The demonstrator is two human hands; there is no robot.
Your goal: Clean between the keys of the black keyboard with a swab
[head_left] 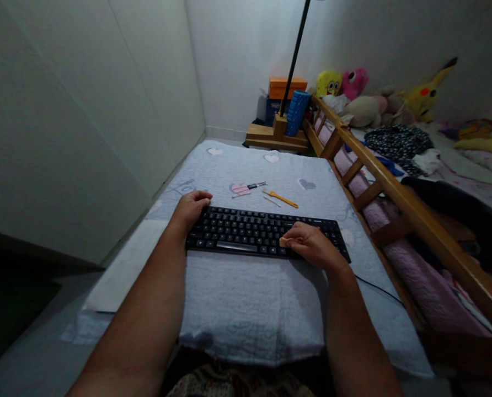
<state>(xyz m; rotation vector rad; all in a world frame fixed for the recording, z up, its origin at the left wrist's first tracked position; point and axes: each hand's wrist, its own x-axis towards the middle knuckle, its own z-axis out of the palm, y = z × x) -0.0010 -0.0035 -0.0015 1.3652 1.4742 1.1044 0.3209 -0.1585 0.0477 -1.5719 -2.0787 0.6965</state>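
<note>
A black keyboard [238,231] lies flat on the light blue quilted cloth [250,298]. My left hand [191,209] is closed at the keyboard's left end, fingers and thumb around its upper left corner. With my right hand [306,241] I pinch a small tan piece [285,242], which rests on the keys right of the space bar. Beyond the keyboard lie an orange-handled brush [285,199], a black-and-metal tool [256,186] and two thin white swabs, one [272,202] beside the brush and another [241,195] near the tool.
The keyboard's cable [378,288] runs off to the right. A whitish sheet [130,264] lies at the left under my forearm. Along the right stands a wooden bed rail [378,179]. Behind the table are a wooden lamp base [277,134] and a blue roller [298,113].
</note>
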